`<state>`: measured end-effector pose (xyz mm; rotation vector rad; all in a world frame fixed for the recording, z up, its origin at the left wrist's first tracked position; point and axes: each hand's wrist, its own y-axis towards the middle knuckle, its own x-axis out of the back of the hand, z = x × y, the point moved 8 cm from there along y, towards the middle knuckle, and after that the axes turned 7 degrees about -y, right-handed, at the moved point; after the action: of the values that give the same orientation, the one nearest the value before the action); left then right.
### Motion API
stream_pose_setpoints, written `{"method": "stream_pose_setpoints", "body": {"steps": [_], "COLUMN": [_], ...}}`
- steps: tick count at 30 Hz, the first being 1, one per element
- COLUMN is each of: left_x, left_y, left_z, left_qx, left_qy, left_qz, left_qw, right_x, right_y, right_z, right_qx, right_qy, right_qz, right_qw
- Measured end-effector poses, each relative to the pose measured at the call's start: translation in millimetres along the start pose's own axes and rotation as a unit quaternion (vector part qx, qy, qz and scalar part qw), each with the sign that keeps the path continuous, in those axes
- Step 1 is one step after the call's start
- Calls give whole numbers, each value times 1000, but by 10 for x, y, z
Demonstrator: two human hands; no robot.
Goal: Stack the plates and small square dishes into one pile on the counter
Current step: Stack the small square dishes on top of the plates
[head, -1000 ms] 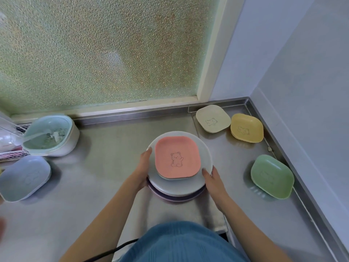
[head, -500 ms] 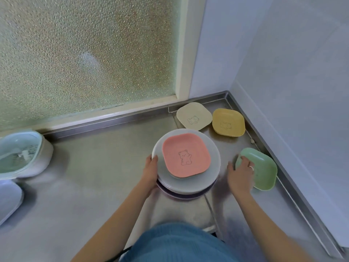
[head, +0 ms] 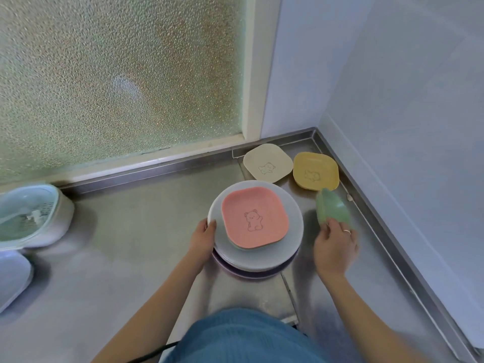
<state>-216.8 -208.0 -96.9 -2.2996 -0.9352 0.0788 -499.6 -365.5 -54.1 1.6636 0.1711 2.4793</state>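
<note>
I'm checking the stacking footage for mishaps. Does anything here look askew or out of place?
Only the green square dish: the right hand holds it tipped up on edge, by design. The pink dish sits flat on the plate pile; nothing spilled or broken.

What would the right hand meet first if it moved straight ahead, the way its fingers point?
Probably the yellow square dish. The right hand holds the green dish tilted up, pointing toward that corner; depth is unclear.
</note>
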Motion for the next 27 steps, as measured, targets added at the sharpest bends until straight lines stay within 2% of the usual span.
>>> {"method": "stream_pose_setpoints", "body": {"steps": [3,6,10,13,17,22,27], "left_x": [83,150,120,41,-13,-115,-219], "left_y": [-5,-76,-132,-100,-111,-109,-113], "left_z": [-174,-452,-670,-629,-532,-518,-619], "left_qx": [-46,-106,-155,-148,-143,-139,-183], "left_qy": [-5,-16,-41,-34,-38,-38,47], "left_qz": [-48,-76,-60,-32,-9,9,29], "left_qw": [998,991,985,988,989,989,982], "right_x": [148,233,220,104,45,17,46], "right_y": [-69,-183,-320,-381,-427,-358,-175], "right_z": [348,686,963,964,880,867,894], "right_qx": [125,253,360,400,385,322,158], "right_qy": [101,143,145,150,145,186,297], "right_qz": [-55,-55,-6,63,132,204,220], "right_qw": [986,955,922,902,902,906,916]}}
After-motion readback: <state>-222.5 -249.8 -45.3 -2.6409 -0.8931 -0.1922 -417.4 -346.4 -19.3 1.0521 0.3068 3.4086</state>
